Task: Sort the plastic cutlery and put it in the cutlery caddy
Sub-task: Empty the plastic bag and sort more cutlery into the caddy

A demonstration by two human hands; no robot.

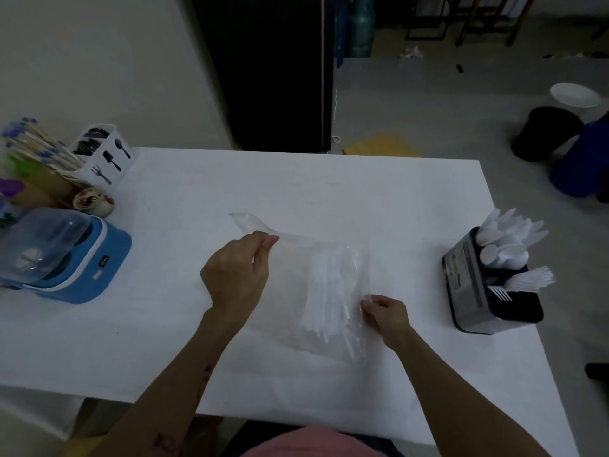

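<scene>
I have the clear plastic bag [316, 291] of white plastic cutlery [329, 291] lying mid-counter [329, 186], my left hand [235, 275] pinching its top corner and my right hand [384, 313] pinching its lower right edge. I judge it best to hold the mouth wide and slide pieces out a few at a time, then carry them to the black cutlery caddy [487, 291] at the right edge, already part filled

Bare table [329, 179] beyond bag [316, 291]; caddy [487, 291] blocks right edge, clutter [66, 206] left.
</scene>
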